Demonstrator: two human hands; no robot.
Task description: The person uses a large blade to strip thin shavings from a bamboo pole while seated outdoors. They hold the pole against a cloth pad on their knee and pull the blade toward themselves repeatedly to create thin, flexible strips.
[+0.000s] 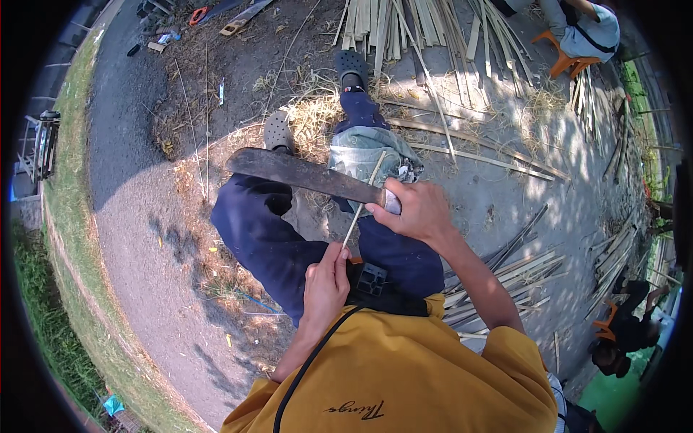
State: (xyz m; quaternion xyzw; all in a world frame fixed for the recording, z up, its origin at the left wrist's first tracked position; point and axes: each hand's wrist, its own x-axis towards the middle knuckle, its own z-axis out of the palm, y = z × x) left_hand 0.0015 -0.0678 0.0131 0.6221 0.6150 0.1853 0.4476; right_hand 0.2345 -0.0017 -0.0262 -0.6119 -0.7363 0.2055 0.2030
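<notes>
My right hand point(419, 211) is wrapped round the pale handle of a machete point(303, 172). Its broad dark blade points left, lying across a thin bamboo strip point(354, 222) near the handle end. In my left hand point(328, 280) the lower end of that strip is pinched between thumb and fingers. The strip slants up and to the right, its far end over a worn pale cloth point(357, 155) draped on my right leg. Whether the edge bites into the strip, I cannot tell.
Long split bamboo strips point(404, 29) lie spread at the top, with another pile point(505, 281) by my right side. Shavings point(314, 115) litter the ground round my feet. Saws point(245, 18) lie at the upper left. Another person point(588, 32) sits on an orange stool point(570, 61).
</notes>
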